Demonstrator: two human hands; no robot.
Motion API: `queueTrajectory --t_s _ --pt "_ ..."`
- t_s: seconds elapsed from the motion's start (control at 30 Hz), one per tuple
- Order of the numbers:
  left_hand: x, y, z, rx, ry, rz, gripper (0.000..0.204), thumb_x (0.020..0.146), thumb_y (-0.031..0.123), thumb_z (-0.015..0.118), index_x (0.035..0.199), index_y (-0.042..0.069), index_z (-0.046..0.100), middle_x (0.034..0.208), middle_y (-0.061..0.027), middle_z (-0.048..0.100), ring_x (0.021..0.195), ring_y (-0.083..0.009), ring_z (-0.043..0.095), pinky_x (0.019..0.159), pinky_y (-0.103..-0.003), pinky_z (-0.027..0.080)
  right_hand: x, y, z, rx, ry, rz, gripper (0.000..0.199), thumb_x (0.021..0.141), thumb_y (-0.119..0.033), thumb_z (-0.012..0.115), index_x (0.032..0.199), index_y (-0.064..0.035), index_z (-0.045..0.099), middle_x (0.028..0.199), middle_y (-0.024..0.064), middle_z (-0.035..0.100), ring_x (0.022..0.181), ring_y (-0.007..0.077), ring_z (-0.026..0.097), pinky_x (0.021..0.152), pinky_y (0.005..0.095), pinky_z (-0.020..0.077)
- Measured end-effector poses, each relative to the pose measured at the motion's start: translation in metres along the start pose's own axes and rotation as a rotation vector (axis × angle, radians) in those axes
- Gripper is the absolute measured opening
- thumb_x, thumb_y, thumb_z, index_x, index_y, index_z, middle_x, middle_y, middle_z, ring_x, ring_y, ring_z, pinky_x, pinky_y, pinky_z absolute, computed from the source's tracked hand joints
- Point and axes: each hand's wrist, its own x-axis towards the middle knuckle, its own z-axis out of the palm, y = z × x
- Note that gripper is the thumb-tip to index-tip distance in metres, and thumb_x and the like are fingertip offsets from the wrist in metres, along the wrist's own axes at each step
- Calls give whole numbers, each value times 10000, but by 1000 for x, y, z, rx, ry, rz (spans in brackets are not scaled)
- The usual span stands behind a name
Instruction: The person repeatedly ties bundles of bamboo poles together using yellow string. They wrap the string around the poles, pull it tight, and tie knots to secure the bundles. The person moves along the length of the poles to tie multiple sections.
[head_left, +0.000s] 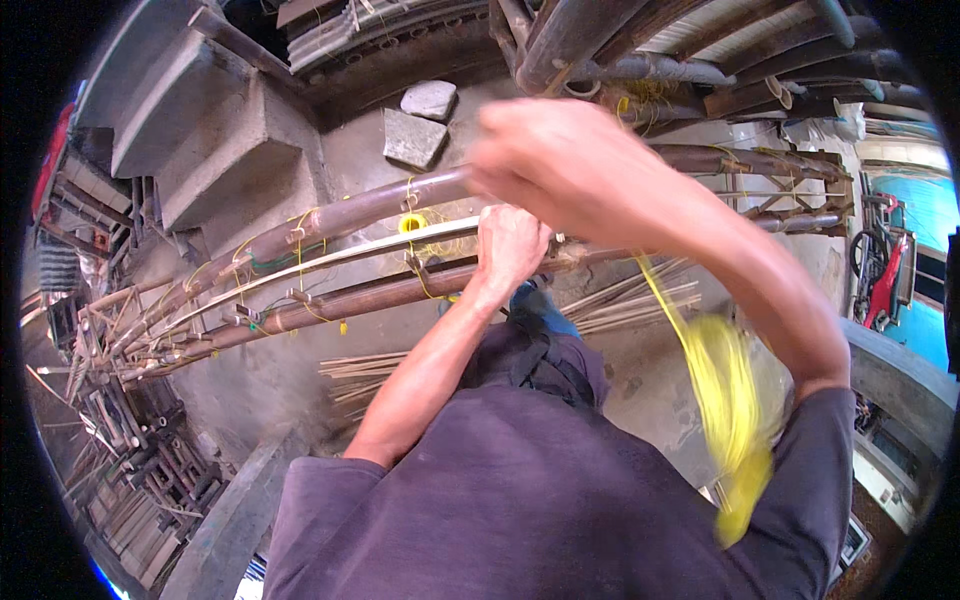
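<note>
Concrete floor below, I see my left hand (512, 245) clamped on the poles (330, 300) running left-right, while my blurred right hand (560, 160), nearer me, grips yellow cord (725, 400).

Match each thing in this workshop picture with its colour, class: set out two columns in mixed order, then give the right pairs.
Things:
1. cord bundle
2. bamboo poles
3. stone blocks
4. shirt

Colours:
A. grey
B. purple
C. yellow
D. brown

Pairs: 1-C, 2-D, 3-A, 4-B.
</note>
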Motion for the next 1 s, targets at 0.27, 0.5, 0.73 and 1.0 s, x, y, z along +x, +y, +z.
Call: queueTrajectory --t_s 0.27,0.5,0.73,1.0 --pt "10 9 6 64 -171 -10 270 883 278 586 775 38 648 708 -211 615 701 -402 612 635 -487 474 -30 209 186 296 138 1236 310 729 -115 601 983 52 661 1045 258 645 997 344 645 838 383 522" --pt "-6 -14 1 161 -143 -81 269 894 286 569 791 47 636 722 -190 626 692 -385 623 616 -475 474 -52 45 116 810 494 553 200 934 -189 477 775 -67 487 626 6 430 538 129 429 515 307 403" --pt "46 30 -18 -818 -343 -424 363 947 343 549 1000 -4 644 957 -95 675 943 -181 638 884 -340 486 -115 0 275 402 -57 323 154 813 -158 530 924 -59 575 700 171 616 675 353 644 580 454 522" --pt "142 -59 39 -763 -376 -917 228 898 216 492 737 56 515 622 -9 449 514 -124 428 498 -290 394 -142 -1 266 368 108 248 187 691 -117 636 875 -93 615 700 80 610 767 276 615 630 420 497"
